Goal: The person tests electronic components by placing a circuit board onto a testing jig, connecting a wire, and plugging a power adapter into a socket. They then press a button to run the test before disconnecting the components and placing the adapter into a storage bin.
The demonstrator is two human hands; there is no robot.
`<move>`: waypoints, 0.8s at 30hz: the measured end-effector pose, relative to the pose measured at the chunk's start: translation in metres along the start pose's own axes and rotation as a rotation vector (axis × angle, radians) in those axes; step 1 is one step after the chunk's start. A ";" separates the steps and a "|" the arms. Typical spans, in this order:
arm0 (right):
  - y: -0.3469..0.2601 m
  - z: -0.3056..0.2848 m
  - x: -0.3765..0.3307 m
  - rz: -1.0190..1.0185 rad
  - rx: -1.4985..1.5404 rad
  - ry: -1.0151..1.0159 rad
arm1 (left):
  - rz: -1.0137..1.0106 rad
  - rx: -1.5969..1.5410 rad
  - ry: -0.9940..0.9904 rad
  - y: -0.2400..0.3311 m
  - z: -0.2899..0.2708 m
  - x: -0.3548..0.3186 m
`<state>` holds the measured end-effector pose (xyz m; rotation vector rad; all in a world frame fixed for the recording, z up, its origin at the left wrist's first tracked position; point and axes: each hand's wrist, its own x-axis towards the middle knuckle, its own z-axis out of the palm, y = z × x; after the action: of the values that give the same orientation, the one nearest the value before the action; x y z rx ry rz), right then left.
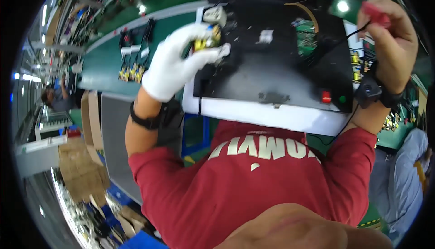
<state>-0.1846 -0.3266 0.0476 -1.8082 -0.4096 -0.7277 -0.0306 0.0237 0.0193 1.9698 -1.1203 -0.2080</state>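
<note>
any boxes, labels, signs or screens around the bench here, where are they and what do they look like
cardboard boxes: lower left on the floor, brown, flaps open.
white label: on the black fixture top, small, roughly square.
red button and green button: fixture's front right corner, small.
No screen can be made out.

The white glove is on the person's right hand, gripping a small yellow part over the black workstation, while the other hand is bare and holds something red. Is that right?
Not quite. The white glove is on the left hand, as the head view shows. The rest stands: its fingers grip a small yellow part over the black workstation, and the bare right hand holds a red object.
</note>
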 end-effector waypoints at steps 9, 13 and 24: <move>0.009 0.019 -0.006 0.299 0.089 0.195 | -0.336 -0.527 0.078 -0.016 0.008 0.008; 0.005 0.030 -0.009 0.303 0.102 0.221 | -0.384 -0.588 0.086 -0.014 0.007 0.009; 0.003 0.038 -0.013 0.325 0.131 0.231 | -0.464 -0.404 0.055 -0.008 0.001 0.010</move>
<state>-0.1821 -0.2910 0.0280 -1.5962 -0.0077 -0.6543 -0.0200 0.0180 0.0152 1.8224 -0.5170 -0.5738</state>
